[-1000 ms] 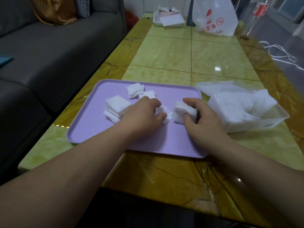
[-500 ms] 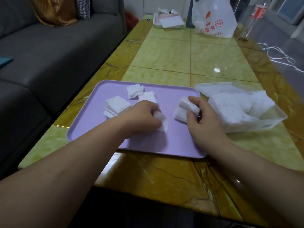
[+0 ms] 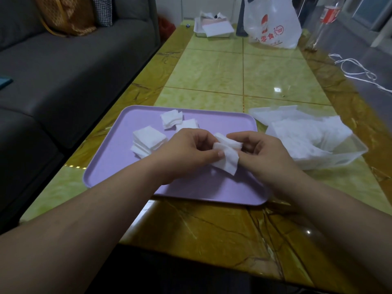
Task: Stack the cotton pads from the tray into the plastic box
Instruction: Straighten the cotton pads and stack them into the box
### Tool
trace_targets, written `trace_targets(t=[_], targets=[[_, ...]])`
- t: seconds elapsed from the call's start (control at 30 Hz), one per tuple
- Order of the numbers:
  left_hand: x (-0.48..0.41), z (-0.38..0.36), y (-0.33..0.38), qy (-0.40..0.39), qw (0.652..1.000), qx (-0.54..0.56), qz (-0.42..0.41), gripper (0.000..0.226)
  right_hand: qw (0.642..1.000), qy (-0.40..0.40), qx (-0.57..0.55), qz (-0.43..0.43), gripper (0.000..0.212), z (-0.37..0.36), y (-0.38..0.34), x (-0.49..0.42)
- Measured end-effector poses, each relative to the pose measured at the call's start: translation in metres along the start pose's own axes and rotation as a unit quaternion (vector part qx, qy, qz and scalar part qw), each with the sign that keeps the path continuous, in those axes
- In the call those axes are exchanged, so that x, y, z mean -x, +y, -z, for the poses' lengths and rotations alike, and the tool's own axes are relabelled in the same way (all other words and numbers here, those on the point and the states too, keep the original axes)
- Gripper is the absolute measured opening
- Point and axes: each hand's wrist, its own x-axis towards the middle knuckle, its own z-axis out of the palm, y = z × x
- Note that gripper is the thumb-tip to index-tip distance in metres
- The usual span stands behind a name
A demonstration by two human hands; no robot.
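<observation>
Over the lilac tray (image 3: pixel 118 166) both my hands hold one bunch of white cotton pads (image 3: pixel 228 154) lifted off its surface. My left hand (image 3: pixel 186 152) pinches the bunch from the left with thumb and fingers. My right hand (image 3: pixel 265 155) grips it from the right. On the tray lie a stack of pads (image 3: pixel 148 140) at the left, a smaller pile (image 3: pixel 171 118) at the back, and a few pads (image 3: pixel 189 124) behind my left hand. The clear plastic box (image 3: pixel 347 152), holding many white pads (image 3: pixel 303 136), stands right of the tray.
The green marble table (image 3: pixel 212 73) runs away from me. At its far end stand a white plastic bag (image 3: pixel 271 24) and a white tray with papers (image 3: pixel 214 28). A white cable (image 3: pixel 356 71) lies at the right edge. A grey sofa (image 3: pixel 63 66) lines the left side.
Each hand picked up pads from the tray. The hands then rose and came together, joining their pads into one bunch above the tray.
</observation>
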Motion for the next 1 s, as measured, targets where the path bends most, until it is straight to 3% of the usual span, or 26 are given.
trace_targets(t=[0.27,0.43,0.53,0.7,0.8,1.0], targets=[[-0.003,0.0001,-0.0025,0.037,0.999,-0.02,0.0,0.012,0.999,0.007,0.05,0.015,0.028,-0.0003,-0.0016,0.0008],[-0.0038,-0.001,-0.0041,0.058,0.998,-0.035,0.002,0.012,1.0,-0.005,0.011,0.015,0.029,-0.0009,-0.0033,0.0016],[-0.0052,-0.0024,-0.0051,0.075,0.997,-0.036,-0.001,0.016,0.999,-0.025,-0.024,0.006,0.047,-0.0034,-0.005,0.0037],[-0.0036,0.001,-0.003,0.055,0.995,-0.085,-0.008,0.035,0.995,0.007,0.088,0.043,0.04,-0.0037,-0.0029,0.0016],[-0.0015,0.0024,-0.0024,0.001,0.993,-0.114,-0.031,0.022,0.991,-0.014,0.116,0.071,0.035,-0.0025,-0.0054,0.0026],[-0.0035,0.0023,-0.0033,0.009,0.995,-0.1,-0.026,0.012,0.976,-0.011,0.198,0.091,0.045,-0.004,-0.0053,0.0043]])
